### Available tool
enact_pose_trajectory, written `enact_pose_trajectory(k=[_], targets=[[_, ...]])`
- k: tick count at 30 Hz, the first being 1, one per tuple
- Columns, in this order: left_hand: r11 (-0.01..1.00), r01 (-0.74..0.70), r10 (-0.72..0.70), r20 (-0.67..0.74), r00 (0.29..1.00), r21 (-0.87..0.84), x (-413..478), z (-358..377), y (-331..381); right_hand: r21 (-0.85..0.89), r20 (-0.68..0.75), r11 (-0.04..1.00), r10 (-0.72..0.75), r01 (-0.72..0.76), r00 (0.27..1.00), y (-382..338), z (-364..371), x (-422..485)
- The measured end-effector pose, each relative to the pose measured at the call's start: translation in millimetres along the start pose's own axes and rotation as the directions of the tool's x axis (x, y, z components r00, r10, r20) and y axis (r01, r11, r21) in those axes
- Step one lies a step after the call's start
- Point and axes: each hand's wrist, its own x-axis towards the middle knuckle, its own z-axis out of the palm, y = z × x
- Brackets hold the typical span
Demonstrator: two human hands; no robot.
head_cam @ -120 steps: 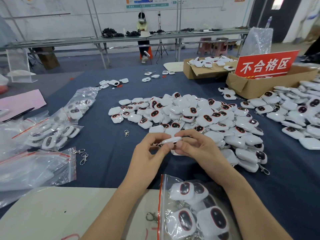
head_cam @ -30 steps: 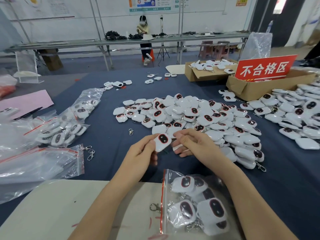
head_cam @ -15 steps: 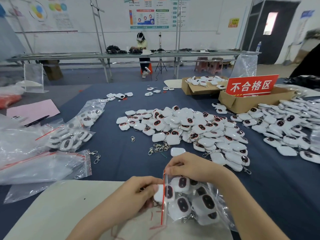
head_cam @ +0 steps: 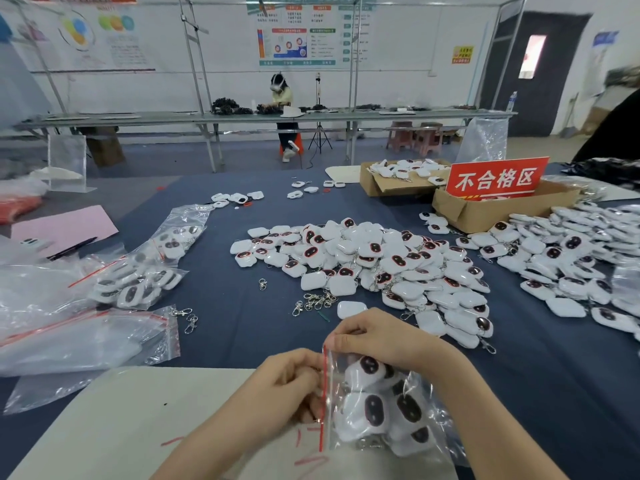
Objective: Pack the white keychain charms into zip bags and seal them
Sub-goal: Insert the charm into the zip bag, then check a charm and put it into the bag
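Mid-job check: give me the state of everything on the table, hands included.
zip bag: holds charms; sealed or not, unclear.
left hand: grips the bag's red strip.
right hand: pinches the strip's top end.
loose charms: piled unbagged on the cloth.
filled bags: lying at left, charms inside.
front box: open-topped.

Two bare forearms showed, both uncovered down to the lower edge of the view: the left forearm (head_cam: 214, 445) at about 7 o'clock and the right forearm (head_cam: 485, 410) at about 5 o'clock. The left hand (head_cam: 287, 386) and the right hand (head_cam: 377, 337) were bare too, and slender. The left hand's fingers (head_cam: 304, 408) had short, pale nails.
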Motion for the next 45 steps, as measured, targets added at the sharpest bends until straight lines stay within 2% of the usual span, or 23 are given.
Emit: enact_pose_trajectory(k=[3, 7, 8, 10, 12, 14, 15, 17, 19, 21, 25, 26, 29, 31, 33, 35, 39, 41, 45], targets=[[0.985, -0.067, 0.038, -0.179, 0.983, -0.158, 5, -6, -6, 0.015, -0.056, 1.0, -0.007, 0.008, 0.998, 0, -1, 5], [0.972, -0.177, 0.107, -0.377, 0.92, -0.154, 17, -17, -10, 0.004, -0.255, 1.0, -0.018, 0.02, 0.967, 8, -8, 15], [0.974, -0.196, 0.135, -0.4, 0.906, -0.115, 22, -18, -10, 0.002, -0.312, 1.0, -0.012, 0.014, 0.95, 12, -10, 17], [0.971, -0.212, 0.24, -0.426, 0.872, 0.115, 32, -21, -9, 0.015, -0.425, 1.0, 0.014, -0.009, 0.905, 23, -13, 22], [0.908, -0.189, 0.34, -0.391, 0.855, 0.375, 44, -20, -9, 0.065, -0.484, 0.997, 0.056, -0.029, 0.873, 35, -14, 28], [0.839, -0.165, 0.383, -0.347, 0.856, 0.519, 58, -15, -7, 0.082, -0.488, 0.996, 0.074, -0.038, 0.869, 44, -15, 32], [0.79, -0.147, 0.398, -0.315, 0.862, 0.595, 66, -12, -6, 0.077, -0.479, 0.996, 0.071, -0.039, 0.875, 47, -17, 34], [0.631, -0.122, 0.413, -0.199, 0.889, 0.766, 81, -6, -3, 0.076, -0.452, 0.997, 0.052, -0.02, 0.89, 50, -20, 35], [0.509, -0.137, 0.395, -0.09, 0.914, 0.85, 93, -3, 0, 0.083, -0.431, 0.997, 0.032, 0.004, 0.902, 51, -23, 35], [0.476, -0.161, 0.398, -0.048, 0.916, 0.864, 101, -3, 1, 0.092, -0.416, 0.995, 0.012, 0.029, 0.909, 52, -23, 34], [0.536, -0.19, 0.454, -0.091, 0.886, 0.822, 104, -6, -1, 0.105, -0.361, 0.993, -0.016, 0.058, 0.932, 50, -24, 30], [0.584, -0.204, 0.461, -0.114, 0.88, 0.786, 103, -6, -1, 0.099, -0.344, 0.993, -0.026, 0.064, 0.939, 49, -24, 29], [0.815, -0.276, 0.429, -0.211, 0.878, 0.509, 101, -4, 2, 0.088, -0.326, 0.992, -0.061, 0.095, 0.943, 45, -21, 30], [0.878, -0.333, 0.413, -0.191, 0.891, 0.344, 100, -3, 7, 0.148, -0.334, 0.98, -0.075, 0.131, 0.94, 42, -18, 31], [0.899, -0.361, 0.406, -0.162, 0.899, 0.249, 100, -2, 9, 0.256, -0.323, 0.954, -0.068, 0.156, 0.944, 39, -17, 31], [0.907, -0.355, 0.4, -0.198, 0.895, 0.227, 102, 0, 8, 0.308, -0.298, 0.937, -0.068, 0.164, 0.952, 35, -16, 31], [0.929, -0.323, 0.365, -0.303, 0.88, 0.179, 103, 2, 7, 0.26, -0.313, 0.95, -0.084, 0.171, 0.946, 36, -15, 32], [0.923, -0.335, 0.38, -0.311, 0.871, 0.188, 103, 3, 7, 0.255, -0.34, 0.949, -0.092, 0.186, 0.936, 36, -13, 33], [0.885, -0.348, 0.434, -0.276, 0.857, 0.311, 101, 7, 7, 0.27, -0.41, 0.936, -0.102, 0.227, 0.907, 36, -11, 35]])
